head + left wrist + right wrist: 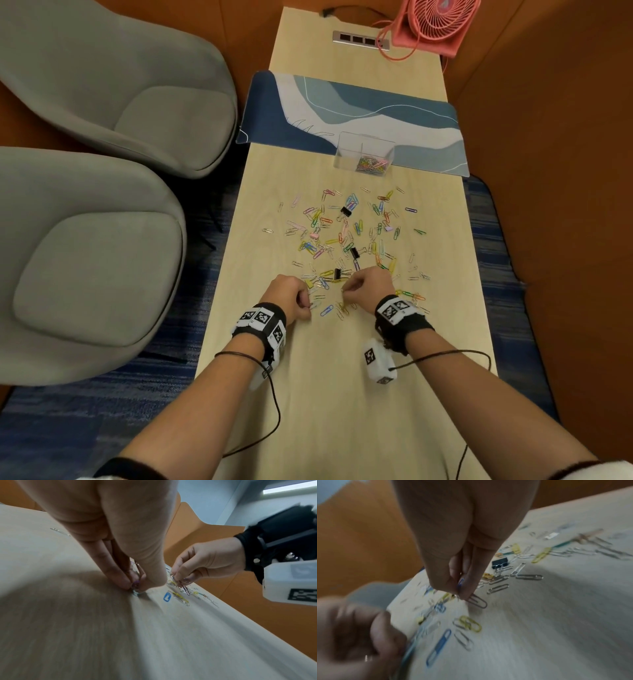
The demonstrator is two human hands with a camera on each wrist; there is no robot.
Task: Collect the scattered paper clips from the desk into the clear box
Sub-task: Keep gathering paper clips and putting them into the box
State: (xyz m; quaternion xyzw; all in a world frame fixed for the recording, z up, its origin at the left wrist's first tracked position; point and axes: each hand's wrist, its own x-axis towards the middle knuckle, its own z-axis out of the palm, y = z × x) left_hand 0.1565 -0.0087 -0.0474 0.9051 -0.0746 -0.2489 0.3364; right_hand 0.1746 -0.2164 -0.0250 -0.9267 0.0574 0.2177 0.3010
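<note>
Many coloured and silver paper clips point(342, 236) lie scattered across the middle of the wooden desk point(325, 394). The clear box point(364, 154) stands beyond them at the desk mat's edge, with a heap of clips in its right half. My left hand point(309, 305) is down on the desk at the near edge of the scatter, its fingertips point(135, 586) pinching a pale clip against the surface. My right hand point(345, 290) is just beside it, its fingers point(462, 589) pinching a silver clip point(477, 601), with a blue clip tucked between them.
Black binder clips point(346, 211) point(354, 253) point(337, 273) lie among the paper clips. A blue patterned desk mat point(421, 116) crosses the desk behind the box. A pink fan point(435, 24) and a socket strip point(359, 39) are at the far end. Two grey chairs point(102, 240) stand to the left.
</note>
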